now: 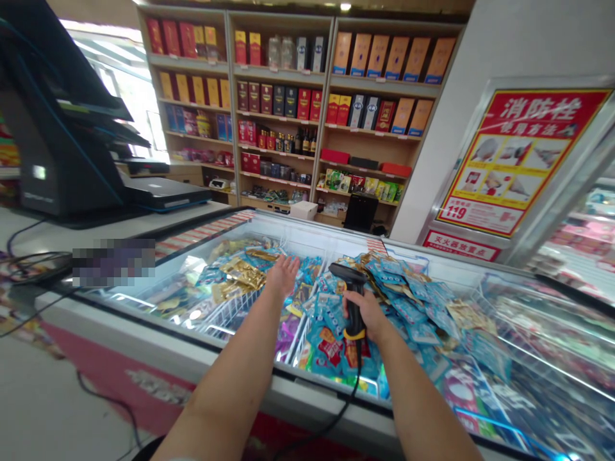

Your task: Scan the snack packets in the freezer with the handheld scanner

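My right hand (366,307) is wrapped round the grip of a black handheld barcode scanner (349,275) with yellow trim, its cord hanging down over the freezer's front edge. My left hand (283,275) reaches over the freezer with its fingers stretched out, and nothing shows in it. Near that hand are shiny gold packets (243,274). Beneath and to the right of the scanner, many blue snack packets (403,310) are heaped, some with red-and-orange pictures. Whether my left fingers touch any packet is hard to tell.
The chest freezer (192,338) has white wire baskets (229,314) inside. On the left, a black checkout terminal (62,147) stands on a counter with loose cables (29,272). Shelves of boxed goods (283,77) line the back wall. A red fire-hydrant sign (523,160) hangs at right.
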`<state>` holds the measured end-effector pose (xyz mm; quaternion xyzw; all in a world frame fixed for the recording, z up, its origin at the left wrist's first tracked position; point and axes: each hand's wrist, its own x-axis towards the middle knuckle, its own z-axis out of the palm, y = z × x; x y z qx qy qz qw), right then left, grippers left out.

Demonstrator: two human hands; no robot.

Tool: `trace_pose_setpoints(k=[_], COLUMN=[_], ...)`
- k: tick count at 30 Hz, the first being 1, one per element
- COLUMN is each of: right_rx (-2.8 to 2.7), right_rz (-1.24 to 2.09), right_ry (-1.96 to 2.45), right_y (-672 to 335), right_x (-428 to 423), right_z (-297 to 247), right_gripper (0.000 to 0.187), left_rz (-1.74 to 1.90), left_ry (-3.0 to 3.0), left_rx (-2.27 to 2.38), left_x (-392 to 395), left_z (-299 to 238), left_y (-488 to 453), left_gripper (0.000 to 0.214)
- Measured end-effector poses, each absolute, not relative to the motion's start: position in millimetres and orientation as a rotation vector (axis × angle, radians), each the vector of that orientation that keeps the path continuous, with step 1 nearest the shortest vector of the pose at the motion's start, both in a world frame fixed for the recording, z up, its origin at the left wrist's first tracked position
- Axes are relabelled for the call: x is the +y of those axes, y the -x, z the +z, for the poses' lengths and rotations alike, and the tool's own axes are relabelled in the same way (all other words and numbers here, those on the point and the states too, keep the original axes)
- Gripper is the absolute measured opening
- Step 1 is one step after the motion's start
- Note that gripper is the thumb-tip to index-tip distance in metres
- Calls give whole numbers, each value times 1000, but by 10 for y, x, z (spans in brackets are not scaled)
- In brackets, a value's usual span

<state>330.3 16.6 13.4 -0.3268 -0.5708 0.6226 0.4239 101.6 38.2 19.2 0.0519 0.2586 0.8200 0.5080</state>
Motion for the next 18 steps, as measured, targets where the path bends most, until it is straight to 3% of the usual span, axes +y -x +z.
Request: trace_pose_setpoints(k=[10,18], right_rx=[-1407,-1419], right_rz=[1565,1559], right_ry=[809,811], right_y=[-3299,-3298], right_x=[193,194], right_z=[107,107], right_gripper=[20,21], left_rz=[2137,2030], left_ry=[-101,-247], left_rx=[620,780], left_x=[419,410], left_z=[169,141], left_y=[-996,-1065], left_gripper=[6,16])
